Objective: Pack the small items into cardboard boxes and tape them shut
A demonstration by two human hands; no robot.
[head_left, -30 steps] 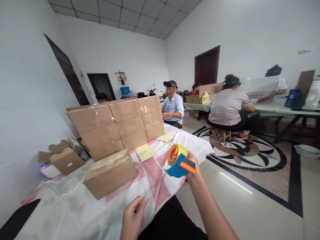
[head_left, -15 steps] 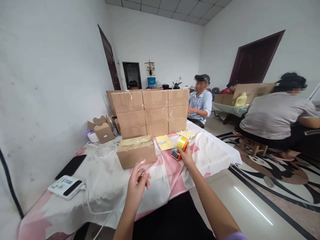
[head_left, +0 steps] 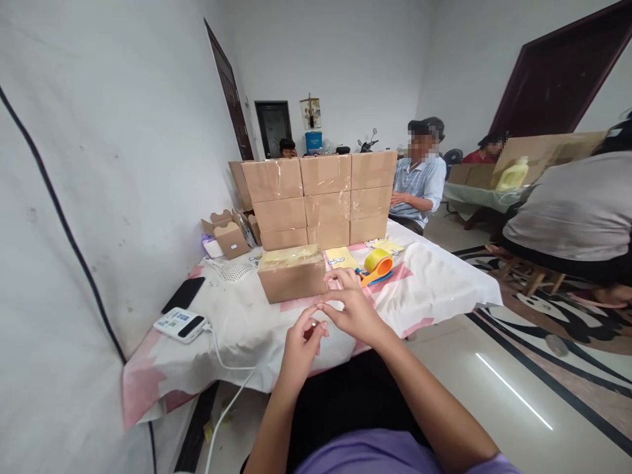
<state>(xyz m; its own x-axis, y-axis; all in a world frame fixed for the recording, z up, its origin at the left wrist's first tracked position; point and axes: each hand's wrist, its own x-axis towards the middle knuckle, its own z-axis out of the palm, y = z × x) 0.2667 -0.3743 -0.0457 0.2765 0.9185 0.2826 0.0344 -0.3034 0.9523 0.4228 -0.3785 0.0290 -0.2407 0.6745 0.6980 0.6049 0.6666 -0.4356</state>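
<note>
My left hand (head_left: pixel 300 342) and my right hand (head_left: pixel 353 308) meet fingertip to fingertip in front of me, above the near edge of the table (head_left: pixel 237 329). Both pinch at the same small spot; what is between the fingers is too small to make out. Just beyond my right hand, an orange and blue tape dispenser (head_left: pixel 378 266) with a yellow roll lies on the cloth, free of my hand. A taped cardboard box (head_left: pixel 291 273) stands alone right behind my hands. Farther back is a stacked wall of sealed cardboard boxes (head_left: pixel 320 197).
A small white device (head_left: pixel 179 324) with a cable and a black phone (head_left: pixel 184 294) lie at the table's left. Open small cartons (head_left: pixel 228 237) sit by the wall. Yellow paper slips (head_left: pixel 340 258) lie near the stack. Other people sit behind the boxes and at a table to the right.
My right hand set the tape dispenser down on the table and came back to meet my left hand. My view swung left and pulled back.
</note>
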